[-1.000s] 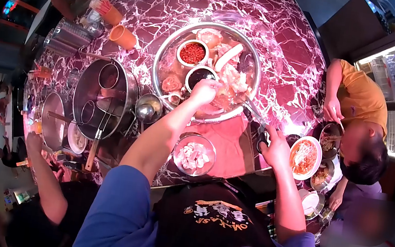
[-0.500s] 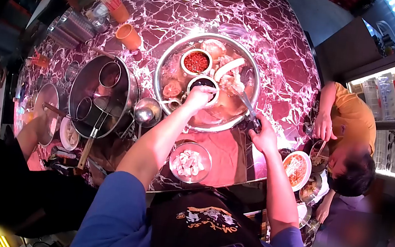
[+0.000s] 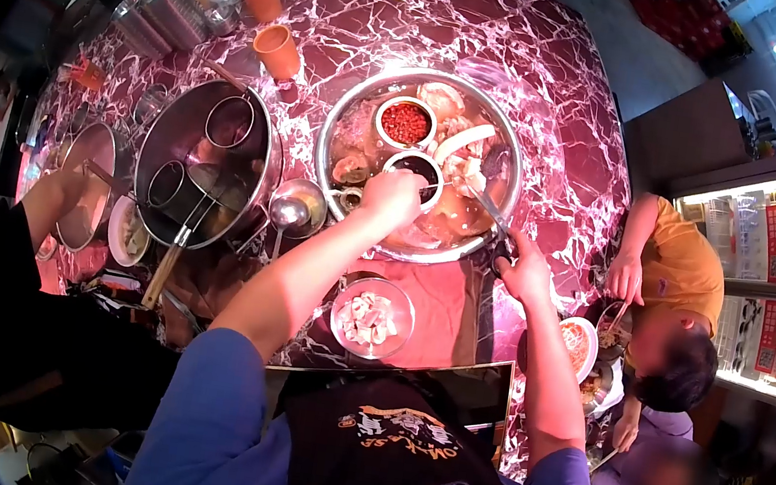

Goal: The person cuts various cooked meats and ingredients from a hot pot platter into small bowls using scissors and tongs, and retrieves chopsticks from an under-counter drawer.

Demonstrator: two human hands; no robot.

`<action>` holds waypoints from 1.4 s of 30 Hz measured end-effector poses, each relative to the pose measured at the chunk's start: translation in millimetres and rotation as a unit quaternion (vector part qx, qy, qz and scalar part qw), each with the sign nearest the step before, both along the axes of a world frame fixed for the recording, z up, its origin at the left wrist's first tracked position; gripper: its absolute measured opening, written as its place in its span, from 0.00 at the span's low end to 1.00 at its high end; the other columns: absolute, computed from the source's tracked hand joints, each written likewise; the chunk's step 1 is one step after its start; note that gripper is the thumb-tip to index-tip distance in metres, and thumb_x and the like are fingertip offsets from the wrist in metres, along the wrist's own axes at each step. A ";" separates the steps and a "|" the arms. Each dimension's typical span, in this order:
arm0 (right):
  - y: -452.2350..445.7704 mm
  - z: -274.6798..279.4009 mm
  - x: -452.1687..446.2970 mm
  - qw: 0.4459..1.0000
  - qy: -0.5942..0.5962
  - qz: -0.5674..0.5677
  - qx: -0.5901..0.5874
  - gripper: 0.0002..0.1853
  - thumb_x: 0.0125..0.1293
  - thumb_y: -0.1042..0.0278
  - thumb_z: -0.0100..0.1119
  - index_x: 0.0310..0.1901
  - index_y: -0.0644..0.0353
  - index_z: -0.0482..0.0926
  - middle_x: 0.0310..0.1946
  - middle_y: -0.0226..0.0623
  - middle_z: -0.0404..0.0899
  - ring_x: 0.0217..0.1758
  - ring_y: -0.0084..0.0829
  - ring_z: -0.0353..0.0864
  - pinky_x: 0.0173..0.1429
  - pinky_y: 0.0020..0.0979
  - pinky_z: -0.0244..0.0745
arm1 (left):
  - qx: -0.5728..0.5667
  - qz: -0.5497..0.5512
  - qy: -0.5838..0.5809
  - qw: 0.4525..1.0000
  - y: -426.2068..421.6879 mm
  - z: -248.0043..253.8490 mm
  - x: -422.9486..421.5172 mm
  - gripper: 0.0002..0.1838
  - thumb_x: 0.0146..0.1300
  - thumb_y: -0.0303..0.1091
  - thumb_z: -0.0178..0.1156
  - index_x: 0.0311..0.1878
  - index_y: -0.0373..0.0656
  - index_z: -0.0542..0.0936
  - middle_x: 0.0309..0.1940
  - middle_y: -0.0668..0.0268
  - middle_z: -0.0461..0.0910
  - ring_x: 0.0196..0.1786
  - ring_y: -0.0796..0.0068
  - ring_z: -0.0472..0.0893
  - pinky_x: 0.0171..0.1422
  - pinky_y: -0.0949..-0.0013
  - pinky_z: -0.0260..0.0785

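Observation:
A round metal basin (image 3: 511, 200) holds broth, pieces of meat and a long pale bone (image 3: 465, 142). Two small bowls stand inside it, one with chopped red chili (image 3: 405, 124), the other with dark sauce (image 3: 425, 174). My left hand (image 3: 392, 198) is over the near side of the dark sauce bowl, fingers drawn together; what they hold is hidden. At the basin's right edge my right hand (image 3: 525, 270) is closed round the dark handles of metal scissors (image 3: 489, 208), whose blades reach in over the meat.
Left of the basin are a ladle (image 3: 296, 209) and a large pot (image 3: 267, 161) with strainers. A glass bowl of pale pieces (image 3: 367, 318) sits nearer me. Orange cups (image 3: 277, 51) stand at the back left. One person (image 3: 687, 270) is at the right, another's arm (image 3: 52, 200) at the left.
The view has shifted, moving the basin slightly right in the picture. My left hand remains at the dark sauce bowl, its fingers now bent down more. The scissors remain in my right hand.

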State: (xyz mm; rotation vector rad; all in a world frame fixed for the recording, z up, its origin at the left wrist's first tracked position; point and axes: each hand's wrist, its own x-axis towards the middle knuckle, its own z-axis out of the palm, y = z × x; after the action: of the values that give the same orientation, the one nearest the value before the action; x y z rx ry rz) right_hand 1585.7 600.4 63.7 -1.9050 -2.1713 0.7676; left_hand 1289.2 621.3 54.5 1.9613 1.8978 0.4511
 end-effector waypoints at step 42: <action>30.2 -13.8 -2.0 0.991 -0.066 0.076 0.093 0.27 0.55 0.71 0.64 0.59 0.50 0.76 0.45 0.49 0.81 0.49 0.52 0.82 0.53 0.48 0.79 | -0.108 0.154 -0.526 0.829 10.0 -77.6 17.7 0.14 0.68 0.23 0.56 0.54 0.34 0.84 0.33 0.68 0.84 0.33 0.82 0.78 0.40 0.76 0.72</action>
State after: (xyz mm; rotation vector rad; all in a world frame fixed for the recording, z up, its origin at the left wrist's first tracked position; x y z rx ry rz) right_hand 1583.7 630.6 49.8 -1.7612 -2.3940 0.4527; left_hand 1307.0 631.3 -23.1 0.8702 1.3792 1.0732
